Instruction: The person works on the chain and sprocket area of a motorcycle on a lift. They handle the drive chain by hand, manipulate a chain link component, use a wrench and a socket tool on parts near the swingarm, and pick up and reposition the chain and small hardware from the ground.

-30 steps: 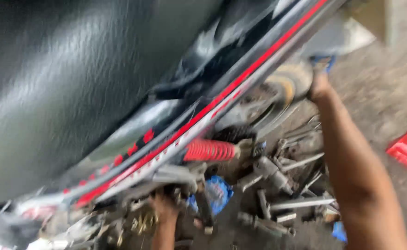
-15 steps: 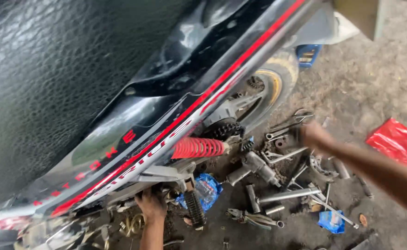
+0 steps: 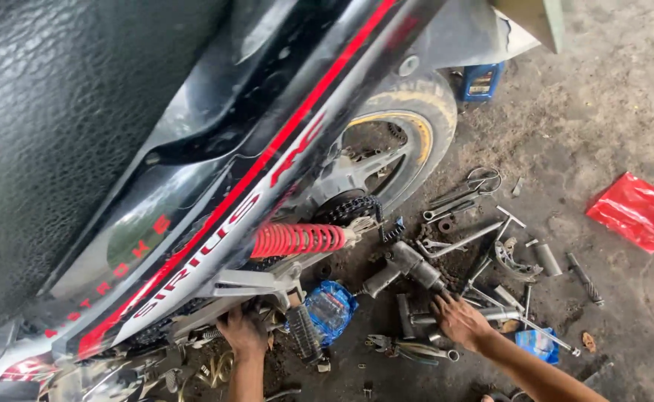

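As the right hand leaves the wheel: right hand is up at the rear tyre a second ago, half a second ago it is right of the tool pile, now it is low and near, among the tools on the floor.
Meaning of change: the wheel is let go; the right hand's contact is now with loose tools, not the bike.
Right hand fingers: spread, palm down, tips on or just over a short metal socket; not closed on anything.
Left hand: left hand is up under the frame, below the black side panel, same spot in all views.
Left hand fingers: tucked up behind the metalwork, so cannot tell if clenched or loose.
Things by right hand: grey air wrench just beyond it, pliers just left and nearer, long T-handle and small blue packet to the right.
Between the hands: foot peg and blue wrapped pack.
Bike: red shock spring above the left hand, chain at the hub, black seat fills far left.
Edges: side panel overhangs the left hand, tight there; tyre and spanners crowd the far side of the right hand.
Open room: bare floor to the right, out to the red bag; blue can is well apart, behind the tyre.
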